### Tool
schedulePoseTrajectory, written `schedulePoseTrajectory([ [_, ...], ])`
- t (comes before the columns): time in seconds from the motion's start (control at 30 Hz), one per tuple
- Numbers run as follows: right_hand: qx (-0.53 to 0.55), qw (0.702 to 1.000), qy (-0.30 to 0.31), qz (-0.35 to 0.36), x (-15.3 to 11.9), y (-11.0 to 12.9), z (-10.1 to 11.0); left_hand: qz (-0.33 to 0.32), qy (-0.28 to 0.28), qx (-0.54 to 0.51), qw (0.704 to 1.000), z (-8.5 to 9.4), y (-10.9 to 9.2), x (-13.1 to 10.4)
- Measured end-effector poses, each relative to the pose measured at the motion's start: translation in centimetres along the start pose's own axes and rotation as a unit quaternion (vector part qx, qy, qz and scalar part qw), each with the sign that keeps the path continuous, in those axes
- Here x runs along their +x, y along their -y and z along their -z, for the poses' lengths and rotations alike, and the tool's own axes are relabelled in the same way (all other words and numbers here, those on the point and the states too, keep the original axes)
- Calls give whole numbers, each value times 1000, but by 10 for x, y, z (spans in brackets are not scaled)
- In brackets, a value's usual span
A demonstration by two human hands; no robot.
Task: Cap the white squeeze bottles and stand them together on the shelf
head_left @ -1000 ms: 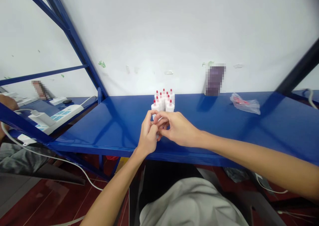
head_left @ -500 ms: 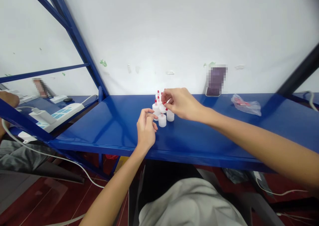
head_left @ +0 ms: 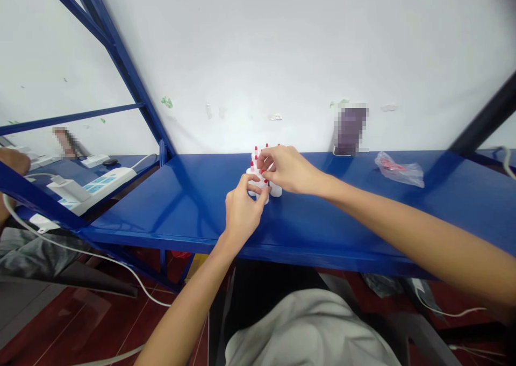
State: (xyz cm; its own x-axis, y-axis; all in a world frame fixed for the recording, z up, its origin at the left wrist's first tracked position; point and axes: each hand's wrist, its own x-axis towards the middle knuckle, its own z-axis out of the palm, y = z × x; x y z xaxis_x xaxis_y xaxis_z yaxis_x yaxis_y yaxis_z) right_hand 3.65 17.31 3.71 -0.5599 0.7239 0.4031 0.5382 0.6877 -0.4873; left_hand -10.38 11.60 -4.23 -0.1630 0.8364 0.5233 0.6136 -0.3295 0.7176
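Note:
Several small white bottles with red tips stand in a cluster on the blue table, partly hidden by my hands. My left hand is at the front left of the cluster, its thumb and fingers curled round a white bottle. From the right, my right hand reaches over the group with its fingers pinched at a small red tip. Whether that tip sits on the bottle in my left hand is too small to tell.
A clear plastic bag with red pieces lies at the right. A blurred phone leans on the wall. At the left, beyond the blue frame, are a power strip, white cables and another person's hand.
My left hand has moved slightly right and closed its thumb and fingers round a white bottle. My right hand has shifted a little left.

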Motion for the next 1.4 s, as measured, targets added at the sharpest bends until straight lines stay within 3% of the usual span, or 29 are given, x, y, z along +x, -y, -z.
schedulePoseTrajectory([
  [0.27,7,1000,5,-2,0,-4,-9,-50,-17,23,998,-2,6,7],
  [0.4,-43,999,-10,28,-6,-2,-2,17,-18,-83,996,1,7,7],
  [0.53,-35,995,-29,85,-23,7,4,114,8,-332,936,6,1,6],
  [0.67,55,994,-28,90,-37,10,-2,127,40,-451,883,5,-7,2],
  [0.87,92,988,-72,98,-47,-1,-12,115,58,-481,867,0,-15,-4],
  [1.13,18,984,83,154,-62,-6,-15,156,78,-470,865,-4,-27,-12],
  [1.27,-37,976,107,186,-64,-4,-15,169,92,-448,873,-5,-28,-14],
  [1.4,-156,959,79,223,-71,-2,-18,197,75,-446,870,-5,-30,-13],
])
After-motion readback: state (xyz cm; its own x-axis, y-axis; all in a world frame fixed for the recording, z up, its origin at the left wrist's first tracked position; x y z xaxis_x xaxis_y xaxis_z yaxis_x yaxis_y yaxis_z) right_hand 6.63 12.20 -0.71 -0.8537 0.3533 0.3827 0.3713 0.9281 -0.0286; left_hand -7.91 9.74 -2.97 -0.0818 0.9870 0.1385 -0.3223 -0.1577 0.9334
